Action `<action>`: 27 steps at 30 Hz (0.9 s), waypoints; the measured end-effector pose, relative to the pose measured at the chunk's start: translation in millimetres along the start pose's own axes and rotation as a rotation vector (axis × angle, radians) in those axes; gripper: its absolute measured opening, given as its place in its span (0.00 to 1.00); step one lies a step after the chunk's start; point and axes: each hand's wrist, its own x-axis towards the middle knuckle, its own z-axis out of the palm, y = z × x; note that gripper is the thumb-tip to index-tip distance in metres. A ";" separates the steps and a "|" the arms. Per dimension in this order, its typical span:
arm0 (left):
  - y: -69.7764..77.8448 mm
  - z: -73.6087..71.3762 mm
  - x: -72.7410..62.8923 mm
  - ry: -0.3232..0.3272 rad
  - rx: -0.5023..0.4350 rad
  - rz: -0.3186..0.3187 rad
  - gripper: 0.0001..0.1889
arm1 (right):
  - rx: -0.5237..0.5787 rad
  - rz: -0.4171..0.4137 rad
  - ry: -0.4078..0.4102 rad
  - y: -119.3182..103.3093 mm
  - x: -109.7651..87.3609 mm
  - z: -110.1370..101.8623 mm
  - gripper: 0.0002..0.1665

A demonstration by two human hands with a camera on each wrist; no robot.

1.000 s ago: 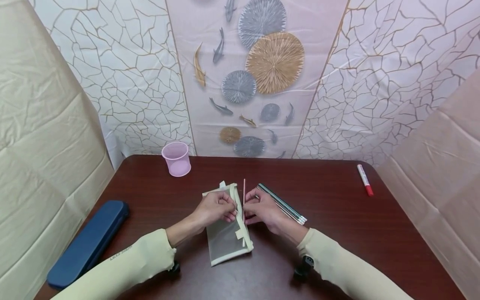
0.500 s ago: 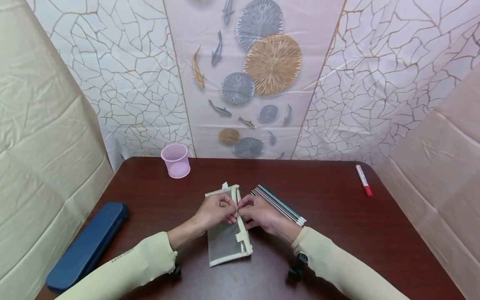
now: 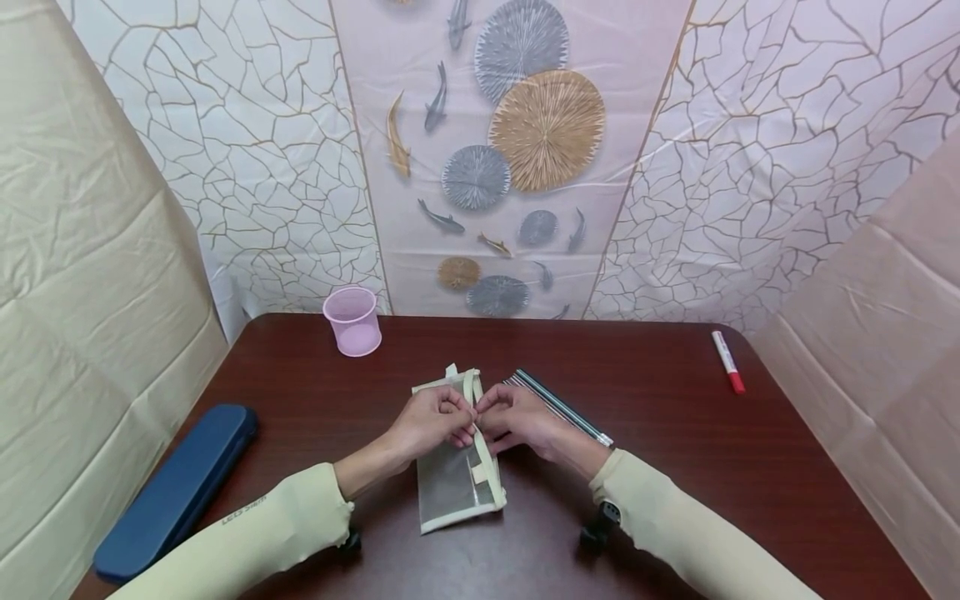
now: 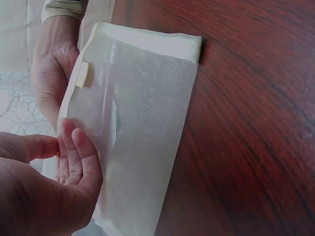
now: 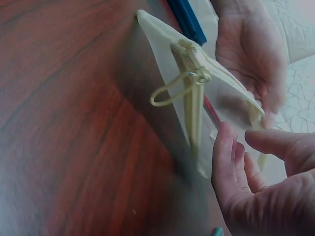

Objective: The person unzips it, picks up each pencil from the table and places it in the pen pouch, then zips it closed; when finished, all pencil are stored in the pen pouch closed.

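Observation:
A pale-edged mesh zip pouch (image 3: 447, 487) lies between my hands with its zipped side to the right. My left hand (image 3: 429, 421) pinches one edge of its mouth between thumb and fingers. At that mouth is my right hand (image 3: 527, 423); in the right wrist view a gap shows between its thumb and forefinger. A red pencil (image 5: 211, 109) runs inside the opening toward the right fingertips, which hide its further part. Its pinkish line shows through the mesh in the left wrist view. A cord loop (image 5: 167, 96) hangs at the zip end.
Several pencils (image 3: 566, 408) lie side by side just right of my right hand. A pink cup (image 3: 354, 323) stands at the back left, a blue case (image 3: 176, 492) lies at the left, and a red-capped marker (image 3: 727, 361) at the far right of the brown table (image 3: 637, 358).
The right hand has moved left to the pouch mouth, taking the red pencil from beside the pouch into it. The left hand keeps its pinch on the edge.

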 end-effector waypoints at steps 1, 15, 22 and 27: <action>-0.1 -0.4 0.0 0.004 -0.001 0.000 0.05 | 0.003 -0.005 0.006 -1.4 -0.5 -1.8 0.18; -0.2 -3.0 -1.9 0.011 -0.029 0.004 0.06 | -0.209 -0.140 0.197 -10.9 -10.3 -52.5 0.13; -0.8 -3.6 -1.8 0.021 -0.023 0.000 0.07 | -0.386 -0.144 0.210 -9.0 -12.3 -91.0 0.15; 0.7 -3.6 -1.4 0.023 -0.019 -0.001 0.07 | -0.548 -0.124 0.210 -1.2 -8.0 -122.7 0.16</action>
